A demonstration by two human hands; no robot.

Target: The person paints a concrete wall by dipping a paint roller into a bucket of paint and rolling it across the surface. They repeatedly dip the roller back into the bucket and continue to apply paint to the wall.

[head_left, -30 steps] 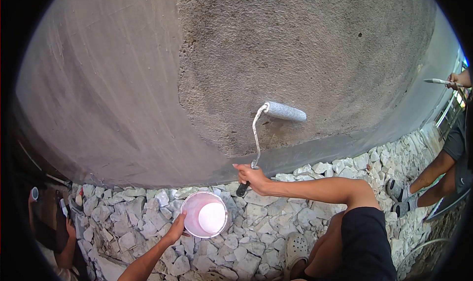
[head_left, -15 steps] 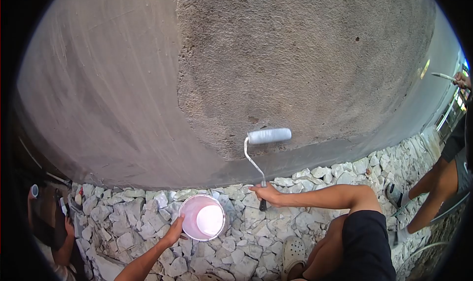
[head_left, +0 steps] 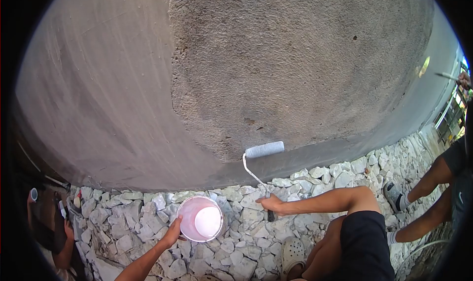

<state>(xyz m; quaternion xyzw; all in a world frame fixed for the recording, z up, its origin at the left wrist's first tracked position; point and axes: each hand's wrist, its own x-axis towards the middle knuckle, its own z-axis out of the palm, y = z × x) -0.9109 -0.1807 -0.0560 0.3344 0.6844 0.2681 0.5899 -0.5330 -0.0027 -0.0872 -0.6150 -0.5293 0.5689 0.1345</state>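
The cylindrical roller moved lower, right grip clasping it; left grip pinching round bucket.

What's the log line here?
left hand: holds pink bucket | right hand: grips paint roller | roller: at lower edge of rough wall patch

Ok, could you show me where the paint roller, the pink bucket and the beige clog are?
Paint roller (head_left: 264,149): head view, on its sleeve.
Pink bucket (head_left: 191,208): head view, on its inner wall.
Beige clog (head_left: 293,250): head view, on its perforated upper.
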